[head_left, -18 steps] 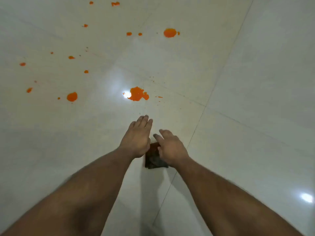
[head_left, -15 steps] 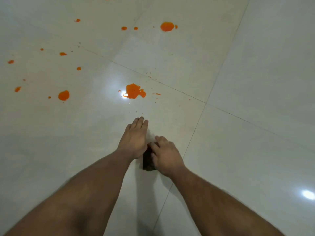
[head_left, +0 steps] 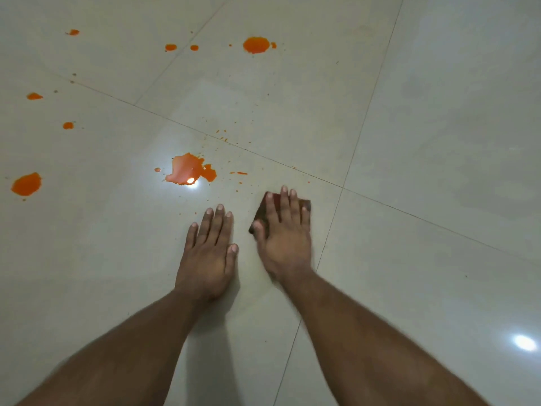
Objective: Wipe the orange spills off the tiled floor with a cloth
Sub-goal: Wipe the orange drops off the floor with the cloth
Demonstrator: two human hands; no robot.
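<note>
My right hand (head_left: 284, 238) lies flat on a small dark reddish-brown cloth (head_left: 265, 210), pressing it to the pale tiled floor (head_left: 424, 142); only the cloth's far edges show past the fingers. My left hand (head_left: 209, 253) rests palm down on the bare tile just left of it, fingers together, holding nothing. The nearest orange spill (head_left: 188, 169) is a wet puddle ahead and left of both hands, with fine orange specks around it. A round orange spill (head_left: 256, 44) lies farther off, and a blob (head_left: 27, 184) sits at the far left.
Several small orange drops (head_left: 170, 47) dot the tiles at the top left. Grout lines cross just beyond my right hand. Ceiling lights glare on the glossy floor at the puddle and at the lower right (head_left: 525, 342).
My right hand has flattened onto the cloth and slid it forward and to the right. My left hand has come off the cloth and now lies flat on the tile.
</note>
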